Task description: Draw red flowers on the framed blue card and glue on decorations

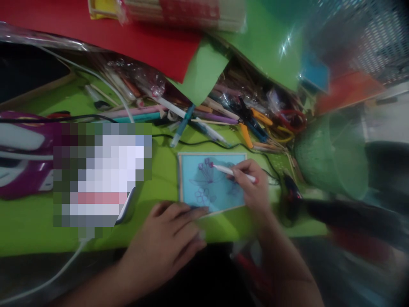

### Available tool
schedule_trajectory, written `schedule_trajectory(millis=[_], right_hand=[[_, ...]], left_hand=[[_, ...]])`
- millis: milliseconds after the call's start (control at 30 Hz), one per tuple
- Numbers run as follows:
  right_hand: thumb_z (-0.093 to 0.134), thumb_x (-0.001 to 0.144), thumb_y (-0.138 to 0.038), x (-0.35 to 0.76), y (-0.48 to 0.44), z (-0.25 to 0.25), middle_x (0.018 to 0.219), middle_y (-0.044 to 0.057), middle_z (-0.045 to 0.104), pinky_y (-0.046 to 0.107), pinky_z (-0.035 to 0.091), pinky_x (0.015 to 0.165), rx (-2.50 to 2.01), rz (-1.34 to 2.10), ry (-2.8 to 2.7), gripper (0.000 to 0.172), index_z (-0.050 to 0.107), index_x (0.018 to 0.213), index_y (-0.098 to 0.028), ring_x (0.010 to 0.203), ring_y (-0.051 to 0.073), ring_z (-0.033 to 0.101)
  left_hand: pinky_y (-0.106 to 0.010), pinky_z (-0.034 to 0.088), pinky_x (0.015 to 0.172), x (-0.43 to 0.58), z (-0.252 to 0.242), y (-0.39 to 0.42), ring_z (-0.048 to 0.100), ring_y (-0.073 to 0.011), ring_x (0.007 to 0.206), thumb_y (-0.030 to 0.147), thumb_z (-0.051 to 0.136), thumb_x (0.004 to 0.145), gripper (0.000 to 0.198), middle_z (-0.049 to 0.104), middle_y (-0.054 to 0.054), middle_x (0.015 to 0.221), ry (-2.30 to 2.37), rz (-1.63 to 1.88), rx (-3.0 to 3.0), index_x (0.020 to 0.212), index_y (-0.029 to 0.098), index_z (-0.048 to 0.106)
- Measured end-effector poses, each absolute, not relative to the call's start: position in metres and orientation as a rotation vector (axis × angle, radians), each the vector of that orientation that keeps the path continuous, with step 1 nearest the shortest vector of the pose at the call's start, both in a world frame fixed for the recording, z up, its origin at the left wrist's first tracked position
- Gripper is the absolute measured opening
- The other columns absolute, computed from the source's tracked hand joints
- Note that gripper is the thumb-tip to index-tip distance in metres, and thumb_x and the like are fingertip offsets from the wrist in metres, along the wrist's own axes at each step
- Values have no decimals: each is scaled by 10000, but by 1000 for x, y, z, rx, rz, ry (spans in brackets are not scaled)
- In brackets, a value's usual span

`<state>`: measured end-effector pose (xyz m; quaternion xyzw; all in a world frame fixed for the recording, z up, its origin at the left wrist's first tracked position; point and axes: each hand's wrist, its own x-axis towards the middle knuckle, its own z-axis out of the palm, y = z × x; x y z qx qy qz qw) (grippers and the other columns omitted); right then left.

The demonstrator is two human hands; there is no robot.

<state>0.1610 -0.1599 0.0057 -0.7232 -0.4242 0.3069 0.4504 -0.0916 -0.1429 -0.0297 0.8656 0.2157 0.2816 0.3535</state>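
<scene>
Head view, right hand: the right hand [252,189] pinches a white pen [233,172] between thumb and fingers, with its pink tip on the drawing.
Left hand: the left hand [172,234] lies flat with fingers together, fingertips on the panel's near edge.
Panel: the blue panel [194,179] lies flat on the green mat [159,170], just under the right hand.
Handling: it is probably light, stiff and apt to slide. It is best held by its pale frame, off the drawn lines.
Beyond the right hand: a heap of pliers [255,121].
</scene>
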Motion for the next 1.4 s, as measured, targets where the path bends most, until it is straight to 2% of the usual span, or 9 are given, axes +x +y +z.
schedule_trajectory(millis=[933,1233,1400], right_hand=[[742,867,-399,161,-160,4,733,6,741,276,488,597,-1838,780,-1057,176,712,857,-225,665,159,651],[739,869,-360,161,-161,5,700,-3,734,268,458,568,-1782,784,-1050,155,696,821,-220,620,147,620],[737,866,-336,161,-161,5,702,-6,736,265,455,568,-1804,779,-1061,128,703,820,-221,612,142,612]], left_hand=[[-423,352,878,-91,-30,-142,606,-234,1056,357,499,1078,255,758,80,1319,561,755,2237,929,249,676],[-422,361,873,-91,-29,-142,625,-232,1053,336,521,1060,242,768,53,1297,563,736,2246,910,246,688],[-433,350,877,-91,-30,-143,612,-244,1066,354,495,1076,265,755,73,1325,559,733,2250,916,248,678]])
